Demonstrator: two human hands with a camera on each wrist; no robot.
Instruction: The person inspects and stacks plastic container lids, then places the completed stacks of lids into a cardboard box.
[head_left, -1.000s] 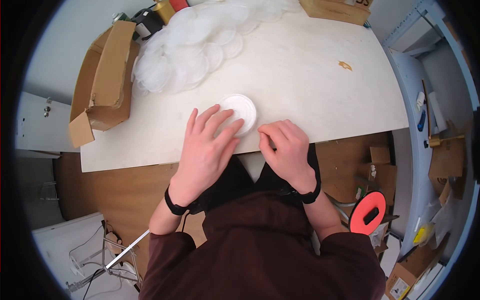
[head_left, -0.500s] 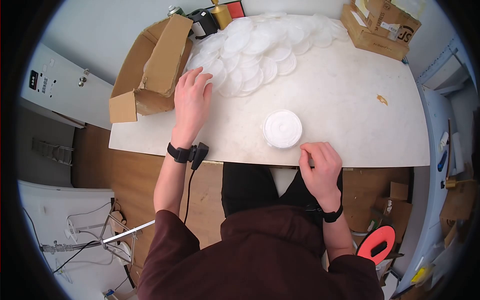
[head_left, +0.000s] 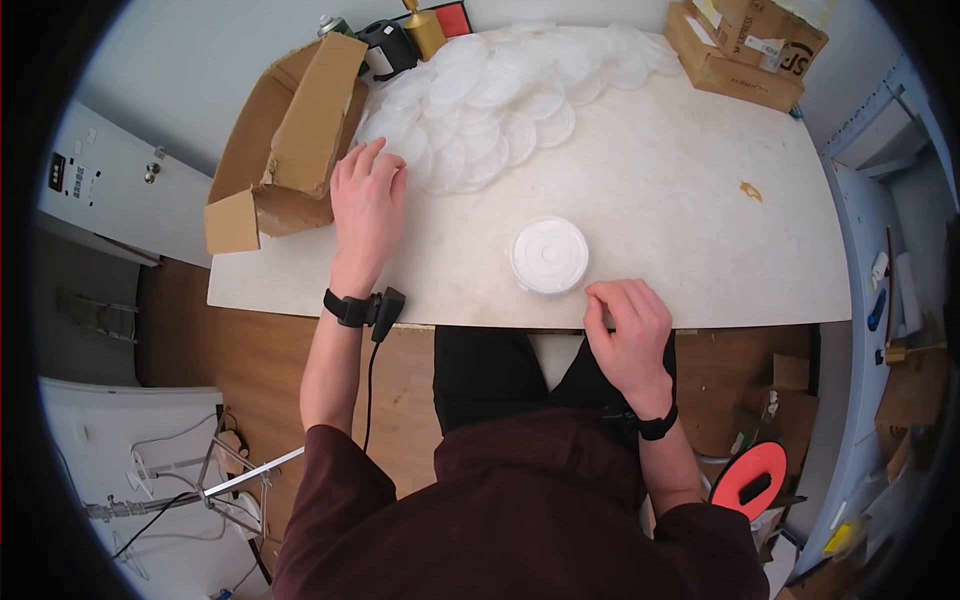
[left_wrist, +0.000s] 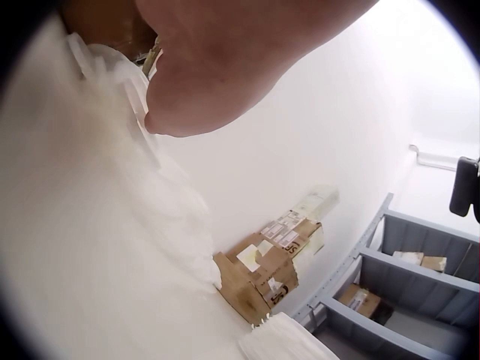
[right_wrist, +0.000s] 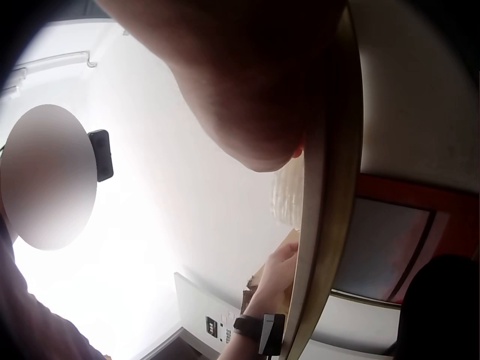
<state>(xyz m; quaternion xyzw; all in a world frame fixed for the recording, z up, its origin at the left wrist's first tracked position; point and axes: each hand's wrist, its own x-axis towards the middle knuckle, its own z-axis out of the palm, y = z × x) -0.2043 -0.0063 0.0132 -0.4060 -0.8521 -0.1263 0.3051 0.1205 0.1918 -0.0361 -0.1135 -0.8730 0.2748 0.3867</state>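
Note:
A round white lid or stack of lids lies near the table's front edge. Just right of it my right hand rests by the edge, fingers loosely curled, with no object visible in it. Over the left end of a heap of translucent discs, beside the cardboard box, is my left hand, fingers slightly bent; whether they touch a disc I cannot tell. In the left wrist view part of that hand hangs close to the pale heap. The right wrist view shows my right hand above the table edge.
An open cardboard box stands at the table's left, with a black container and a gold one behind. More cardboard boxes are at the back right. A brown mark is on the tabletop.
My left hand has gone from over the round white item to the heap's left end by the box. My right hand stays beside the item. The head view has shifted.

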